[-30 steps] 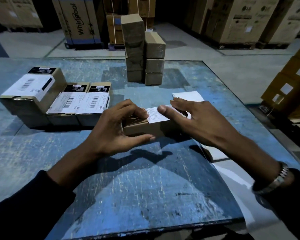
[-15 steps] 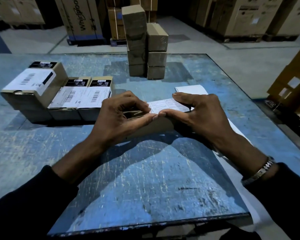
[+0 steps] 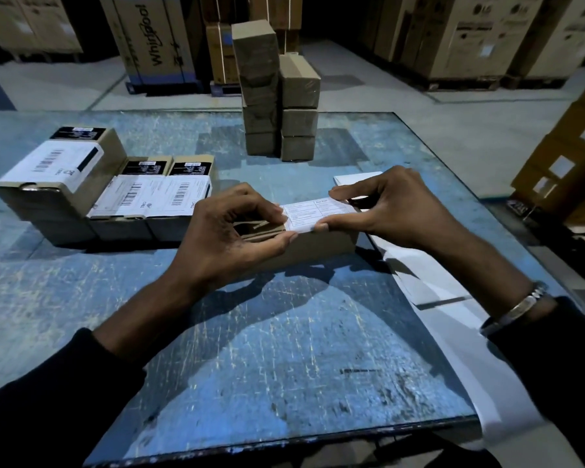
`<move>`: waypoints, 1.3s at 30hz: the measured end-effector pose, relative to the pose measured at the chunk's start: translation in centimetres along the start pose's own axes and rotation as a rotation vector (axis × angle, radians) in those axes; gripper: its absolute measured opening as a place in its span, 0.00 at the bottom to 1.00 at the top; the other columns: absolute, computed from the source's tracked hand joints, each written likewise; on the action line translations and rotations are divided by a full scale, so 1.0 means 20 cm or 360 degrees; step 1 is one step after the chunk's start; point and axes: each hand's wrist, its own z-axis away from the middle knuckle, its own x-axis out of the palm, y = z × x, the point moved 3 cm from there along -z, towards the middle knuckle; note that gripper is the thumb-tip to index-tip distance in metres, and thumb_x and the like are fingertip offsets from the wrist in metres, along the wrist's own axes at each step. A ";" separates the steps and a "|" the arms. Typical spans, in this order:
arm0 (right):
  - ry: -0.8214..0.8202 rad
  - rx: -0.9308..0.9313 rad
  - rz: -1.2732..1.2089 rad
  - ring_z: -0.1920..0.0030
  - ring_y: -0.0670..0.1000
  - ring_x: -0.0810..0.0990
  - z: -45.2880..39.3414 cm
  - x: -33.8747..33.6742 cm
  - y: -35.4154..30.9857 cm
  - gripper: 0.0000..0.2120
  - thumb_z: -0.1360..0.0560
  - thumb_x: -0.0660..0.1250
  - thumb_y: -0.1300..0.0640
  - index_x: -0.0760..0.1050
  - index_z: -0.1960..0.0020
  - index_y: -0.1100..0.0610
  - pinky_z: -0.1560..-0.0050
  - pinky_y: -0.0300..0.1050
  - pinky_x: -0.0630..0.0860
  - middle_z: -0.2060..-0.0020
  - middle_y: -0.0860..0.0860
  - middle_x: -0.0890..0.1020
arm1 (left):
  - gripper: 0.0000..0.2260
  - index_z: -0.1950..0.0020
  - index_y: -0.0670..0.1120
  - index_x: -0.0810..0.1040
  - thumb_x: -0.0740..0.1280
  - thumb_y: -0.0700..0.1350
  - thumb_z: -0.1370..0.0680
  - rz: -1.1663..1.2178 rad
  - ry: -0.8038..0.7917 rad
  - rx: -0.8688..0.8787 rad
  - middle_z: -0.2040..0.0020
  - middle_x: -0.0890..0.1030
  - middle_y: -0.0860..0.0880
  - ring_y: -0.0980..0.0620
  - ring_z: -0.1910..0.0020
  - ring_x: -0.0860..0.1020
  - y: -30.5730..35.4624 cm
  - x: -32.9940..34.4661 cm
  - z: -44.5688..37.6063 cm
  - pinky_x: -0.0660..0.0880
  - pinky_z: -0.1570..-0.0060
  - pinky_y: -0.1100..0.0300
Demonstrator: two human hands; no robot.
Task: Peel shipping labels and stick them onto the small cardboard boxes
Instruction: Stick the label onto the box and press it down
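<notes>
Head view: your left hand (image 3: 230, 231) now grips the small brown cardboard box (image 3: 321, 243) on the scratched blue surface (image 3: 284, 366), while your right hand (image 3: 395, 204) pinches the white printed label (image 3: 313, 212), drawn flatter across its top than a second ago; pressing-down seems next.

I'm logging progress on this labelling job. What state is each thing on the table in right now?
Box being labelled: on the table, held by both hands.
Label: lying on that box's top, pinched at its right end.
Left hand: grips the box's left end.
Right hand: pinches the label's right end.
Labelled boxes: grouped at left, labels on top.
Unlabelled boxes: stacked in two columns, no labels visible.
Backing sheet: lying along the table's right edge.
</notes>
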 end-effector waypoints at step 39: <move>0.0367 -0.0006 -0.0276 0.64 0.32 0.78 0.09 0.11 0.04 0.34 0.40 0.80 0.31 0.88 0.41 0.50 0.63 0.32 0.75 0.54 0.45 0.90 | 0.16 0.50 0.47 0.84 0.78 0.58 0.25 -0.0289 0.0003 0.0057 0.50 0.81 0.49 0.50 0.49 0.85 0.00 0.04 0.01 0.83 0.56 0.45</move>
